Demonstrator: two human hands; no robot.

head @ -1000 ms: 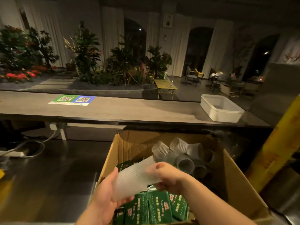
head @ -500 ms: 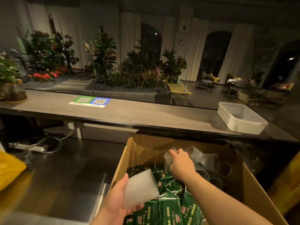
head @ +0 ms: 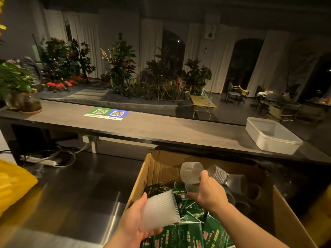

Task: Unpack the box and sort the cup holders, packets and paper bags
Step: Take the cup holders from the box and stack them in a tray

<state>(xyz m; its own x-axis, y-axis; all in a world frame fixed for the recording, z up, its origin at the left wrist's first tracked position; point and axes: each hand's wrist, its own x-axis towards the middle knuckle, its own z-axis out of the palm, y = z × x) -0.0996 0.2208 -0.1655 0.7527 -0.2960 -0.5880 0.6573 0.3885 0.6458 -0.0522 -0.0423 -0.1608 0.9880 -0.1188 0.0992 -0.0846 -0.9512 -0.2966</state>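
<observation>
My left hand [head: 136, 221] grips a ribbed, frosted holder [head: 161, 210] that lies on its side across my palm. My thumb is over its top, my fingers are curled under it, and its wide mouth points right. I hold it over the box's near left corner, just above the packets [head: 189, 233]. My right hand [head: 209, 192] is inside the box [head: 154, 169], seen from the back. It is closed round the lower end of a second holder [head: 190, 171], which stands up out of my grasp, clear of the packets, with its open mouth tilted toward the far wall. My fingertips there are hidden behind the hand itself.

The box is brown cardboard with its flaps open, standing on the near right part of the steel table [head: 71, 194]. Green packets with pale print fill its near half, heaped and leaning. Against its far right side lie more holders [head: 217, 173], tumbled on their sides. One is ribbed and clear, just beside my right hand; the others are darker and in shadow.

At the table's left edge is a yellow bag [head: 12, 183]. Near the far left corner a white power strip [head: 41, 161] lies among cables. Behind and above the table runs a wooden counter [head: 161, 127]. A QR sticker [head: 106, 113] lies left of its middle, a white tub [head: 272, 138] sits at its right end, and a potted plant [head: 18, 83] stands at its left end.
</observation>
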